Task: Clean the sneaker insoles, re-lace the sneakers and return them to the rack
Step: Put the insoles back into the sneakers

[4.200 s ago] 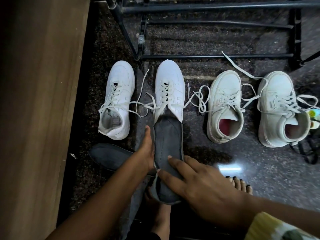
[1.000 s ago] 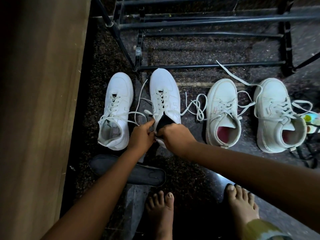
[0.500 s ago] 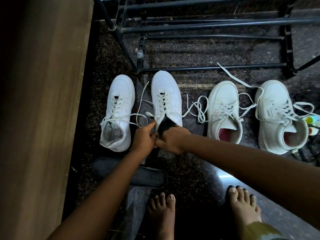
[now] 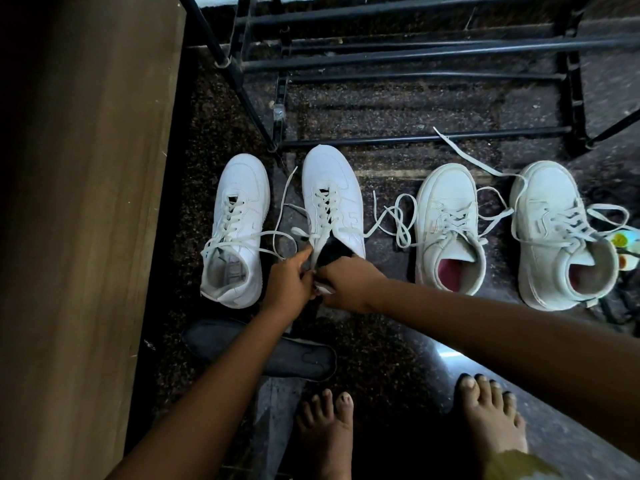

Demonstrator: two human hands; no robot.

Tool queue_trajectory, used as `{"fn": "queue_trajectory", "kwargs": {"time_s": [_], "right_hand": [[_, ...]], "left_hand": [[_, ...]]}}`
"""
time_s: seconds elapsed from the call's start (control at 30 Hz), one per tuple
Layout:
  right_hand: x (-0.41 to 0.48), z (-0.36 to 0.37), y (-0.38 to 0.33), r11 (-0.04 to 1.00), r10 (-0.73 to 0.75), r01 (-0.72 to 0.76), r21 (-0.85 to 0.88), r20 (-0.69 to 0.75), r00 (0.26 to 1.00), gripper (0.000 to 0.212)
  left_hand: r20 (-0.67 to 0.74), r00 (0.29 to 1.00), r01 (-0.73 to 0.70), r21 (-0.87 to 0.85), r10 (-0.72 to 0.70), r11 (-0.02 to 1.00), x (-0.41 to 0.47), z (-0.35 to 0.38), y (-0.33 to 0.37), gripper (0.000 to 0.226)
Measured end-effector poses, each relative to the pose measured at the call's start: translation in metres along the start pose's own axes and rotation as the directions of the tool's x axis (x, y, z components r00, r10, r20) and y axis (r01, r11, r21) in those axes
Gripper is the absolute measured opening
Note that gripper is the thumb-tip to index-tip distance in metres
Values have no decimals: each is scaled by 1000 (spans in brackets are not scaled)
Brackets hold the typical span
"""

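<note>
Sneaker point(image 4: 329, 183) lengthwise, toe toward rack point(image 4: 415, 54)

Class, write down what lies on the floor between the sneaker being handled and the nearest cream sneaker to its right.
Loose, looped shoelaces lie there on the dark speckled floor, seen in the head view.

Heel of the second sneaker point(image 4: 330, 188) is buried behind the left hand point(image 4: 289, 280) and right hand point(image 4: 348, 285). That colourful thing point(image 4: 625, 239) far right is cropped.

faint "5" on side of second white sneaker point(image 4: 332, 188), lettering inside leftmost sneaker point(image 4: 239, 192) unreadable
</note>
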State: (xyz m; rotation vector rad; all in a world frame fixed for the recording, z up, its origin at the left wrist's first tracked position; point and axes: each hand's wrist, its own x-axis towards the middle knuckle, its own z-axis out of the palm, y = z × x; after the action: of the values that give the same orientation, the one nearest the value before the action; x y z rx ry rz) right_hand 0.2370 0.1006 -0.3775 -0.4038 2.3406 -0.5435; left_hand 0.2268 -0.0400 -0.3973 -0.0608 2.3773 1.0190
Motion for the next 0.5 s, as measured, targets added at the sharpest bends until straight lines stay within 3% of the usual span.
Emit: {"fn": "queue_trajectory", "kwargs": {"time_s": [0.1, 0.23, 0.5], "right_hand": [[-1, 14, 3, 982, 51, -28, 188, -117, 992, 25], [-2, 9, 3, 992, -13, 28, 126, -120, 993, 25], [-3, -11, -1, 999, -35, 34, 19, 53, 998, 41]], "left_hand": [[-4, 1000, 14, 20, -13, 1000, 2, 1, 1, 52], [-6, 1000, 23, 29, -23, 999, 0, 0, 5, 51], [1, 1000, -23, 108, 23, 994, -3, -4, 12, 53]]}}
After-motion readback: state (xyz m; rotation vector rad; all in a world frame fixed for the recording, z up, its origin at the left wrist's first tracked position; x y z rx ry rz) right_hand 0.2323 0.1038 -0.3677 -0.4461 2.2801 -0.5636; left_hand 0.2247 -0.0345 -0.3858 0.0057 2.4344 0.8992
